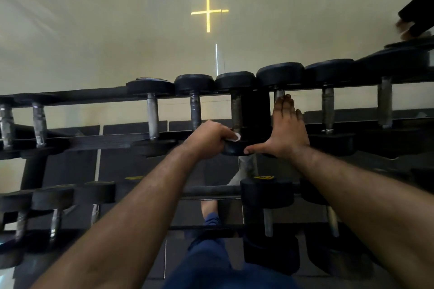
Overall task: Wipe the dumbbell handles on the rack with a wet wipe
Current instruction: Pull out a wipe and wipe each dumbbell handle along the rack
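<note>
Standing at a 2-tier dumbbell rack (94, 142), a person reaches both bare arms toward the upper row. The left hand (206, 139) is curled into a loose fist around a white wet wipe (234, 136), only a small corner of which shows past the fingers (220, 132); the wipe sits against the lower end of a metal dumbbell handle (236, 110) near the middle of the row, just above that dumbbell's near black head. The right hand (286, 131) lies flat and open along the next handle to the right, fingers straight and pointing away, thumb spread out to the left and touching the black head below the wipe. It grips nothing. Other dumbbells (black round heads, worn grey handles) stand side by side along the top row, and more sit on the lower tier (266, 195). Behind the rack is a mirror-like wall with a glowing yellow cross (208, 12). Blue trousers (211, 263) show at the bottom.
</note>
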The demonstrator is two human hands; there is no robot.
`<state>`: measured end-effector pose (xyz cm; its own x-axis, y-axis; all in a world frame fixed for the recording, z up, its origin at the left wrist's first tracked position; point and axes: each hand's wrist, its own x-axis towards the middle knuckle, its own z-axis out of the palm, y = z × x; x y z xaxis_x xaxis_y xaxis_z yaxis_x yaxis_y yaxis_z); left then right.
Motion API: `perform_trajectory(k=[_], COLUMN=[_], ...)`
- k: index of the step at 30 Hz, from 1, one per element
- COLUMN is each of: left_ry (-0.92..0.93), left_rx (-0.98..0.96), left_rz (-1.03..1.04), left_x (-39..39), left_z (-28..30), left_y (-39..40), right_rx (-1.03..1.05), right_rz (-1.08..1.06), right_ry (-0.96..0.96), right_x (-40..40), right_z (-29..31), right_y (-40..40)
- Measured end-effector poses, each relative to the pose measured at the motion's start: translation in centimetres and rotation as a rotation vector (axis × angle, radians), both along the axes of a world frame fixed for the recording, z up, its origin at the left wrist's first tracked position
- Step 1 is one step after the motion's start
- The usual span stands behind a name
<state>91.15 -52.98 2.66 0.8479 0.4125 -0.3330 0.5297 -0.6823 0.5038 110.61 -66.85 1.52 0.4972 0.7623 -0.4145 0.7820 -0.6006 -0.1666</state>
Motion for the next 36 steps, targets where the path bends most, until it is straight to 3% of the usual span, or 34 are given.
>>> perform_trajectory(k=[2,5,7,9,12,14,17,21,23,26,32,36], left_ry=[-0.142,-0.433,-0.586,-0.679,-0.706,-0.697,-0.711,-0.676,-0.660,-0.650,-0.590,-0.610], left_rx=[-0.019,0.045,0.004,-0.105,-0.115,-0.081,-0.092,-0.144,-0.155,-0.180,-0.145,-0.056], left_rz=[0.146,0.643,0.929,1.062,1.053,1.035,1.025,1.053,1.056,1.024,0.944,0.886], left_x=[-1.9,-3.2,-3.5,-3.7,-4.1,-4.3,-4.4,-4.8,-4.4,-3.2,-1.0,1.5], left_z=[0.9,1.7,2.0,2.5,3.3,3.6,3.5,2.3,1.9,1.3,-0.3,-0.4], left_y=[0.2,1.0,2.0,2.9,3.8,3.7,3.9,3.7,3.2,2.5,1.3,0.7], right_rx=[0.022,0.076,-0.019,-0.173,-0.386,-0.392,-0.194,0.104,0.272,0.343,0.191,0.200], right_rz=[0.067,0.409,0.622,0.597,0.515,0.470,0.417,0.435,0.324,0.256,0.458,0.141], right_ry=[-0.029,-0.059,-0.143,-0.188,-0.281,-0.315,-0.254,-0.031,0.078,0.145,-0.027,-0.128], right_x=[-0.4,-3.6,-7.0,-9.8,-12.4,-13.1,-12.8,-8.8,-6.9,-6.5,-4.6,-0.7], right_z=[0.0,0.7,1.4,1.4,0.8,0.1,-1.0,-2.2,-3.0,-4.0,-1.6,0.5], right_y=[-0.1,1.0,3.2,5.7,7.7,7.5,6.8,3.6,1.5,0.7,0.8,0.0])
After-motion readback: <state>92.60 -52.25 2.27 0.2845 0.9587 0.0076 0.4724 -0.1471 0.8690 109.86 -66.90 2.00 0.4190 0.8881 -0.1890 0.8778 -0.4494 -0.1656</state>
